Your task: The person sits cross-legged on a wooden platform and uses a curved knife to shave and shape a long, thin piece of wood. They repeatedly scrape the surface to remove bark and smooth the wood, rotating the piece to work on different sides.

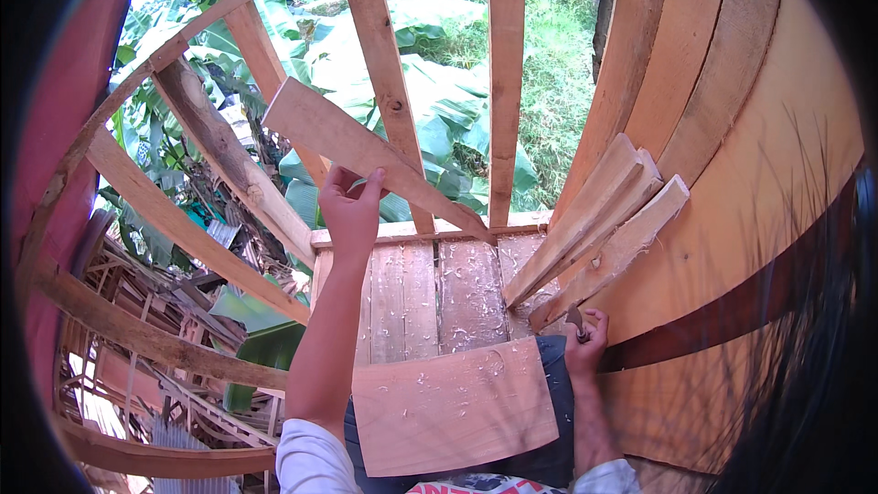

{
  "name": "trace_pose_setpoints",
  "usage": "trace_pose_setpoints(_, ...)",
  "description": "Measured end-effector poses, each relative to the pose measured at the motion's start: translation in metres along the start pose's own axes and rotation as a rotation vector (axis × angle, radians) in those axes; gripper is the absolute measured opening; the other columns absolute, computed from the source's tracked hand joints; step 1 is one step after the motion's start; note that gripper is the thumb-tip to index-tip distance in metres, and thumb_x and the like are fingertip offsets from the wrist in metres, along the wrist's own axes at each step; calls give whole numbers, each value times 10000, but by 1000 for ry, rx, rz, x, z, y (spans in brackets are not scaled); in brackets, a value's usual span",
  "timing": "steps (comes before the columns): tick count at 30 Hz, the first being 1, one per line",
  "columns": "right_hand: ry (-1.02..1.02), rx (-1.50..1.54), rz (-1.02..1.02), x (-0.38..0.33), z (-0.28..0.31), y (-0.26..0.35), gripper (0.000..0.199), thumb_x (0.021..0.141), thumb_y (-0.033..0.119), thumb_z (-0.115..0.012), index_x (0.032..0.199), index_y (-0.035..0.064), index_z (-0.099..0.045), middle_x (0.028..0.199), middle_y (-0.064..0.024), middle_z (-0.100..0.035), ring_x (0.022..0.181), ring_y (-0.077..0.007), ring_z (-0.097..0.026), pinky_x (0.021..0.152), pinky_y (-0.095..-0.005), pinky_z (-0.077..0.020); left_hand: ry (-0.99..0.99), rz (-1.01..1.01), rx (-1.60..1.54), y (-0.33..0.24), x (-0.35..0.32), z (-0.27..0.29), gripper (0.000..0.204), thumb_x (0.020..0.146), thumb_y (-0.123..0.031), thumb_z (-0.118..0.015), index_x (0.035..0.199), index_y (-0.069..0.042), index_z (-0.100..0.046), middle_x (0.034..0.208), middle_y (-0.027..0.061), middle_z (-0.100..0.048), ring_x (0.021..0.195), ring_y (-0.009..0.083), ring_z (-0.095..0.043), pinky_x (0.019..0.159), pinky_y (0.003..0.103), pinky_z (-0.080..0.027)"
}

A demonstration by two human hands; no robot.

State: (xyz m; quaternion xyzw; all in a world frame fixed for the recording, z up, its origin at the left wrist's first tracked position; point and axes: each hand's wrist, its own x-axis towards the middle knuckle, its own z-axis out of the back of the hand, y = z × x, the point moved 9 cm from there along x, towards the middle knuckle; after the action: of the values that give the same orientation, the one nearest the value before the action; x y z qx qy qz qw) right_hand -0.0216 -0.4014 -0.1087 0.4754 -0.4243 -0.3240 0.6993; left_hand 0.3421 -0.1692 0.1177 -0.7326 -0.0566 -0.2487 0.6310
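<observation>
My left hand (352, 190) is raised, its thumb and fingers pinching the lower edge of a flat, tapered wooden board (338, 133). The board slants down to the right; its narrow tip comes close to the shaving-strewn planks in front of me. My right hand (586, 343) is closed low on the right around a small knife (575, 318) with a short dark blade pointing up. Across my lap lies a wide, thin wooden panel (457, 407) sprinkled with shavings. Just beyond the knife, several rough wooden pieces (604, 256) lean against the right wall.
Wooden slats (506, 82) form an open barrier ahead, with banana leaves and grass beyond. A plank ledge (402, 302) covered in curled shavings lies before my knees. Wooden panels (741, 220) close the right side. Scrap timber and corrugated sheet lie outside, lower left.
</observation>
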Motion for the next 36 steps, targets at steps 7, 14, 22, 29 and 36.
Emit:
trace_pose_setpoints(7, 62, 146, 151, -10, -19, 85, 92, 887, 48, -626, 926, 45, -543, 663, 65, -456, 611, -17, -419, 542, -186, -337, -230, 120, -388, -40, -50, 71, 274, 894, -12, -611, 1149, 10, -511, 1102, 121, -610, 948, 200, -663, 788, 384, -638)
trace_pose_setpoints(14, 549, 560, -81, -28, -124, 171, 414, 911, 98, -652, 1294, 23, -513, 655, 51, -501, 557, 15, -388, 479, -169, -282, -324, 229, -723, -40, -145, 71, 313, 909, 18, -595, 1201, -25, -489, 1060, 101, -627, 962, 176, -668, 841, 403, -629)
trace_pose_setpoints(22, 488, 824, -406, -42, -168, 203, 354, 927, 198, -657, 1208, 12, -551, 612, -32, -517, 436, -93, -413, 413, -277, -365, -313, 397, -799, -18, -231, 60, 282, 915, 38, -576, 1186, -38, -557, 1139, 114, -631, 1061, 202, -638, 989, 436, -539)
trace_pose_setpoints(29, 434, 712, -303, -16, -155, 201, 230, 902, 128, -679, 1096, 12, -636, 606, 16, -508, 428, -81, -421, 410, -264, -340, 579, 543, -302, -50, -309, 60, 392, 845, -42, -690, 1205, -31, -535, 1170, 125, -620, 1137, 264, -589, 1005, 419, -438)
trace_pose_setpoints(36, 450, 620, -225, -4, -159, 205, 168, 887, 119, -705, 998, 14, -637, 626, 43, -552, 435, -11, -439, 375, -204, -299, 208, 13, 929, -91, -245, 121, 788, 655, -311, -872, 1266, -30, -462, 1114, 176, -603, 1082, 323, -581, 958, 448, -417)
